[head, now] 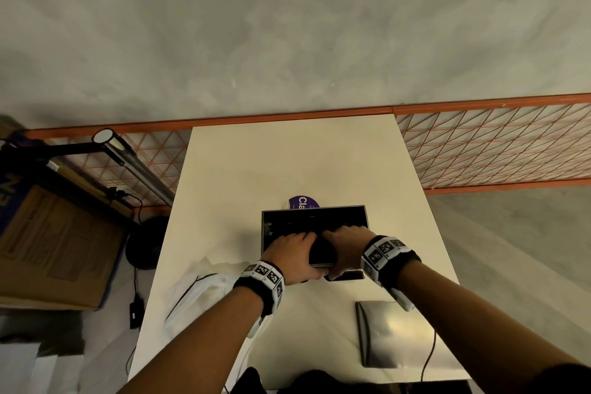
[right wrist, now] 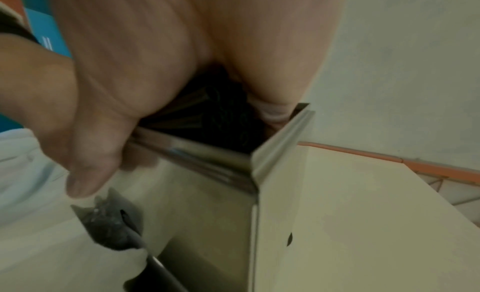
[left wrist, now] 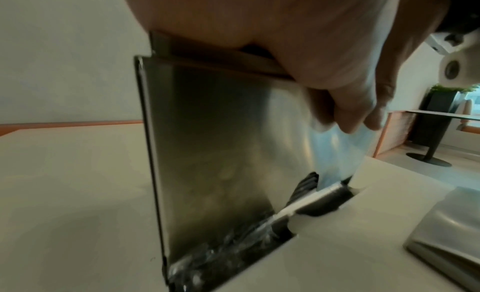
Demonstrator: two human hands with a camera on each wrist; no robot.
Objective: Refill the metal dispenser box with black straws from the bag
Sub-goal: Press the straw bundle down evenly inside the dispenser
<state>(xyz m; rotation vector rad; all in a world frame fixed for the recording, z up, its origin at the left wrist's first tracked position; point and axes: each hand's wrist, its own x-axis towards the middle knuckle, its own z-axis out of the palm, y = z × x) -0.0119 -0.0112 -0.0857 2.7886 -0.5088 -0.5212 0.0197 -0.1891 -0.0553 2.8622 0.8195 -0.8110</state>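
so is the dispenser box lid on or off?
Off. The dispenser box is open-topped, black straws visible inside; the metal lid lies flat on the table nearby.

Dispenser box (left wrist: 215, 153): brushed sheet metal, satin sheen, walls smooth and faintly mirroring; folded rim (right wrist: 280, 140) was bright and sharp-edged.
Loose lid (head: 393, 333): same brushed metal, with a soft glare across its face.
Black straws (right wrist: 223, 120): dark plastic, dull gloss along the tubes.
Bag (head: 204, 291): thin clear plastic film, crinkled, glossy in the folds.
Table (head: 287, 163): cream top, smooth and matt.
Wall (head: 287, 25): grey, mottled, matt, plaster-like.
Grid panel (head: 499, 144): orange-painted wire mesh in an orange frame.
Carton (head: 60, 243): brown corrugated cardboard, matt.
Wrist bands (head: 388, 254): black cloth carrying matt printed black-and-white marker tiles.
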